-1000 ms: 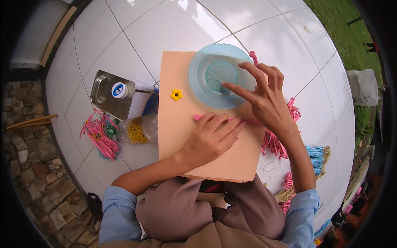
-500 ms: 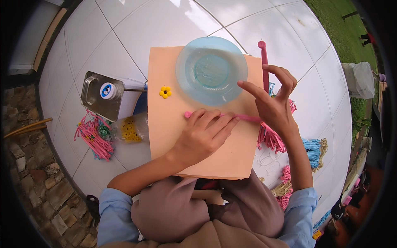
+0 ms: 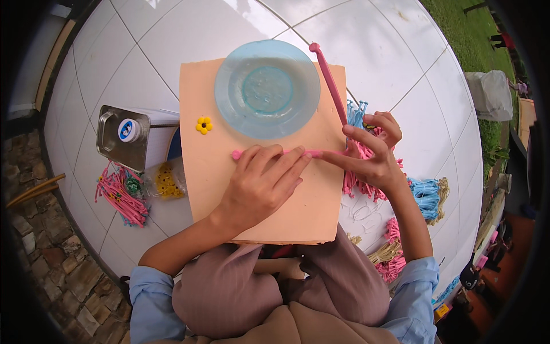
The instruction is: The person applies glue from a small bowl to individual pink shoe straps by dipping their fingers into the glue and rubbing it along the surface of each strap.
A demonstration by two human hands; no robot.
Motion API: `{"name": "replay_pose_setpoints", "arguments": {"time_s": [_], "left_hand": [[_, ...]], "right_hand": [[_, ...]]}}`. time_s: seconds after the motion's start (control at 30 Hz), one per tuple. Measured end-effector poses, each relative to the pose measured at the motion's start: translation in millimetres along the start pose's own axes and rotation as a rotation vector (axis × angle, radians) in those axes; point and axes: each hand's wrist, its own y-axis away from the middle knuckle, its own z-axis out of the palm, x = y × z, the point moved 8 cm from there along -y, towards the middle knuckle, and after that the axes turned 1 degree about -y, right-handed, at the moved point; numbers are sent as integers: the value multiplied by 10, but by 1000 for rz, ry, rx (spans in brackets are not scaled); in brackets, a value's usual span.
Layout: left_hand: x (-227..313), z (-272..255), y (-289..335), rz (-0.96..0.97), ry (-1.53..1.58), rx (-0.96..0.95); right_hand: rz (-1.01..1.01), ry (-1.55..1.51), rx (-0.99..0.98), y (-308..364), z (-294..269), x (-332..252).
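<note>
A long pink strip (image 3: 329,80) with a knob at each end bends into two arms. One arm lies across the peach board (image 3: 206,200); the other slants up past the board's far right side. My left hand (image 3: 258,178) presses the lying arm down with its fingers, the knob poking out at their left. My right hand (image 3: 372,152) grips the strip near its bend, thumb and fingers partly apart. A pale blue translucent plate (image 3: 229,109) rests at the board's far side. Left of the plate lies a small yellow flower (image 3: 203,125) with a dark centre.
On the left stand a metal tin (image 3: 109,146) with a white-capped container, a clear bag of yellow flowers (image 3: 167,180) and a pink bundle (image 3: 123,198). Pink bundles (image 3: 364,186) and blue bundles (image 3: 425,198) lie at right on the tiled floor (image 3: 166,74).
My right hand has come down and left to the strip, its fingers closing in. The strip's raised arm now leans left. The whole view has shifted a little.
</note>
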Motion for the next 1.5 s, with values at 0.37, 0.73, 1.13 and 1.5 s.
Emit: {"name": "replay_pose_setpoints", "arguments": {"time_s": [0.37, 0.73, 1.13, 1.5], "left_hand": [[-21, 32, 20, -10, 30, -6], [124, -223, 158, 82, 226, 165], [1028, -2293, -59, 84, 726, 441], [-56, -3440, 1032, -228, 388, 1108]], "right_hand": [[313, -226, 49, -11, 28, 160], [1017, -930, 122, 378, -352, -12], [446, -989, 523, -1824, -2378, -1279], [1389, -1931, 392, -610, 404, -1976]]}}
